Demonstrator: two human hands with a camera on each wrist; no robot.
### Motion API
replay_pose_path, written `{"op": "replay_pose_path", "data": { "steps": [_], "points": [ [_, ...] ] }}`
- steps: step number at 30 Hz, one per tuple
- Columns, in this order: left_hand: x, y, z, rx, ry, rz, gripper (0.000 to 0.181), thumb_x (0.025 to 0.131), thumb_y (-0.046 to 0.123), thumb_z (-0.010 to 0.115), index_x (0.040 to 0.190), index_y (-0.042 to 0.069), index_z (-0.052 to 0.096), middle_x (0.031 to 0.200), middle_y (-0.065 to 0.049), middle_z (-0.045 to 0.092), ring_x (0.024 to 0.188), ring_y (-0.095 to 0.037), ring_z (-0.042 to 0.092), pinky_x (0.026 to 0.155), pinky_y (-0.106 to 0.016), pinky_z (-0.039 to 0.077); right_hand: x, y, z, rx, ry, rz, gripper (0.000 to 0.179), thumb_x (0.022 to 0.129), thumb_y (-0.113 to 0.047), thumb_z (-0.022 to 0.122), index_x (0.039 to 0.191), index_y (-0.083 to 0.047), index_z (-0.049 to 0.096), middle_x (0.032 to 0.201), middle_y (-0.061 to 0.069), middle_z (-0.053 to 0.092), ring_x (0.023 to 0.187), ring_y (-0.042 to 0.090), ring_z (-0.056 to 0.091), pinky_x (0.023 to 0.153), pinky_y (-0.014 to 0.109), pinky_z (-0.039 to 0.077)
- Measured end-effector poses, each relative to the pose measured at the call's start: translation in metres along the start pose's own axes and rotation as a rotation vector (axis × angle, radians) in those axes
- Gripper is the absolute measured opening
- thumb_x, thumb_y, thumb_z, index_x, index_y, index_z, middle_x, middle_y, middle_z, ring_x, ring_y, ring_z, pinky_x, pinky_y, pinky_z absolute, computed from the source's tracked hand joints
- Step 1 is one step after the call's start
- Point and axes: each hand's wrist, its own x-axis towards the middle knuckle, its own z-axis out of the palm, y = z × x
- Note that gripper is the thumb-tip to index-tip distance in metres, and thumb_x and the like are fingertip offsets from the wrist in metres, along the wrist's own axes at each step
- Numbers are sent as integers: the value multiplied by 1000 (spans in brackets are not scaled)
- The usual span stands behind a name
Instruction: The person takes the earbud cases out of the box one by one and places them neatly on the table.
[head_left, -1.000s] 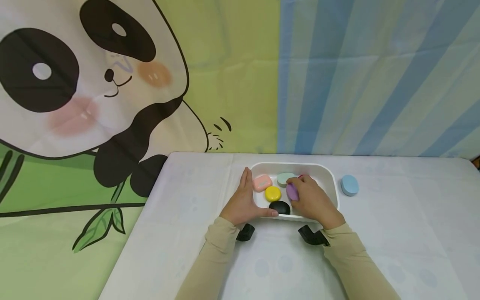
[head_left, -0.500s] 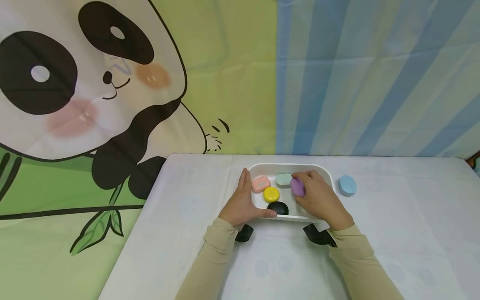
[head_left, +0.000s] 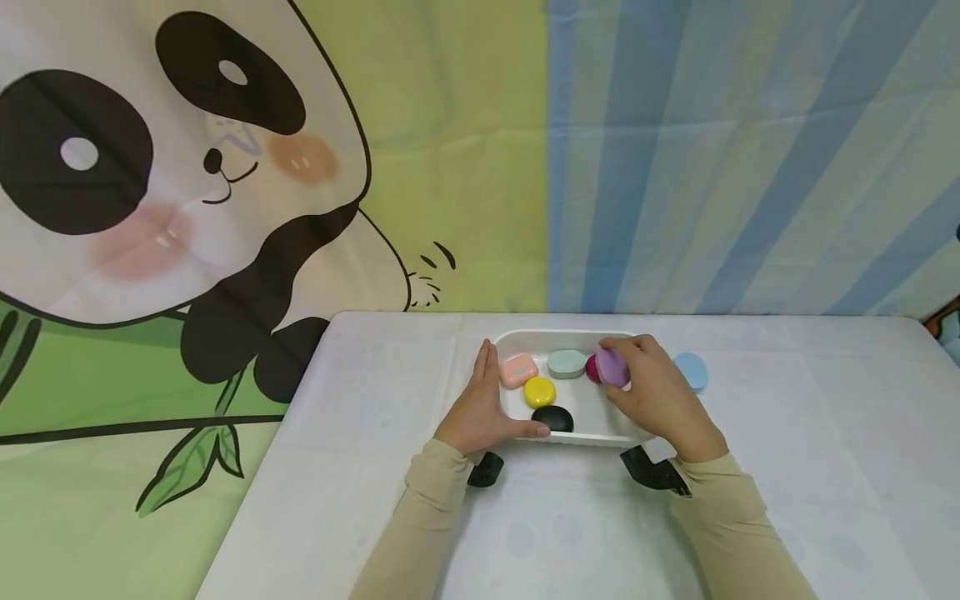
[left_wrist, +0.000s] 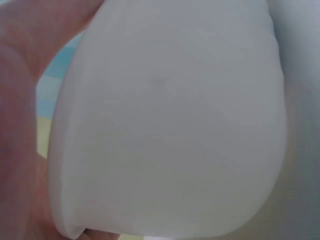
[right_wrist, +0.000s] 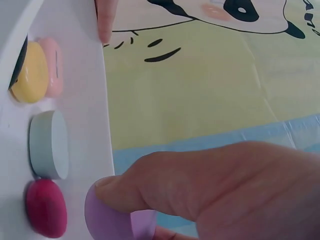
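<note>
My right hand (head_left: 663,400) pinches a purple soap bar (head_left: 613,367) between thumb and fingertips, over the right part of a white tray (head_left: 585,438). In the right wrist view my thumb lies on top of the bar, and my other fingers are mostly hidden. A magenta soap bar (right_wrist: 46,208) lies in the tray close by, partly covered in the head view. My left hand (head_left: 483,412) rests at the tray's left end, fingers straight along its side and thumb on the front rim. In the left wrist view the tray's outer wall (left_wrist: 170,125) fills most of the picture.
Also in the tray are a mint soap bar (head_left: 566,363), a pink one (head_left: 517,371), a yellow round one (head_left: 539,392) and a black one (head_left: 553,418). A blue soap bar (head_left: 692,372) lies on the white tabletop, right of the tray. A panda-print cloth (head_left: 450,167) hangs behind.
My right hand has moved right within the tray, carrying the purple soap bar from near the mint one to beside the magenta one. My left hand has stayed on the tray.
</note>
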Motion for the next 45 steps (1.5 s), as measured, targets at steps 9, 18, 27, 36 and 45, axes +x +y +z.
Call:
{"op": "replay_pose_path", "data": {
  "steps": [9,18,27,36,45],
  "points": [
    [0,-1,1,-1,2,0,140,52,65,79,149,9,-5,155,-2,-12,137,-26,24,103,-39,35,-7,11,-8,21,30,36,57,78,-9,67,131,-1,47,119,26,45,98,37,51,79,52,49],
    [0,-1,1,-6,2,-5,140,52,65,79,149,9,-6,155,-1,-13,138,-26,22,104,-39,34,-14,20,-17,17,77,63,57,78,-9,65,129,7,46,119,27,45,97,38,50,81,55,46],
    [0,1,0,-6,0,-16,140,52,65,79,149,10,-6,155,-1,-11,138,-25,22,104,-39,33,-20,34,-25,1,122,70,56,77,-8,62,129,7,46,119,28,44,97,39,49,78,56,46],
    [-1,3,-1,-5,-6,-19,140,52,65,79,149,9,-6,155,-1,-11,138,-24,21,104,-38,33,-25,47,-34,-2,159,85,58,76,-8,64,129,7,46,118,30,43,93,39,48,74,54,45],
    [0,1,-1,9,-5,-20,140,52,66,78,149,10,-7,155,-1,-12,138,-23,19,105,-38,32,-25,64,-42,0,187,118,59,75,-11,65,128,8,46,118,32,43,87,37,49,68,48,43]
  ]
}}
